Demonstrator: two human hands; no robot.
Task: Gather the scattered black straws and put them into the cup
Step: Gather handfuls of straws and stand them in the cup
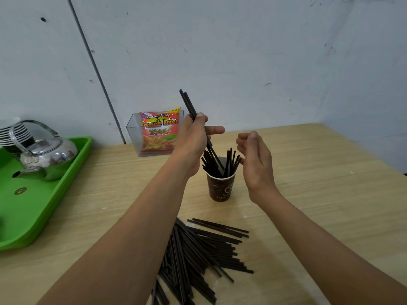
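Black straws, a small bundle (189,105), are pinched between the thumb and fingers of the left hand (193,139) near the centre of the frame. The bundle slants from upper left to lower right, its top ends rising above the hand against the wall and its lower ends reaching down into the mouth of the cup (221,183). The hand is clamped on the bundle, with the index finger pointing out to the right.

To the right of the cup, the right hand (255,159) is held loosely cupped, fingers curled and apart, gripping nothing. Its fingertips sit close to the straws already standing in the cup (231,159); whether they touch is unclear.

The cup is dark brown paper with pale printed lettering, standing upright on a light wooden table (319,194). Several straws fan out of its rim.

Below the cup, toward the bottom centre of the frame, a large heap of loose straws (204,254) lies on the table, partly hidden behind the left forearm.

Behind the left hand, against the pale wall, a clear plastic holder (133,134) contains a red and yellow snack packet (159,133) printed "French Fries".

At the left edge, a green tray (33,216) carries a shiny metal kettle (47,157) and a stack of white dishes (11,133).
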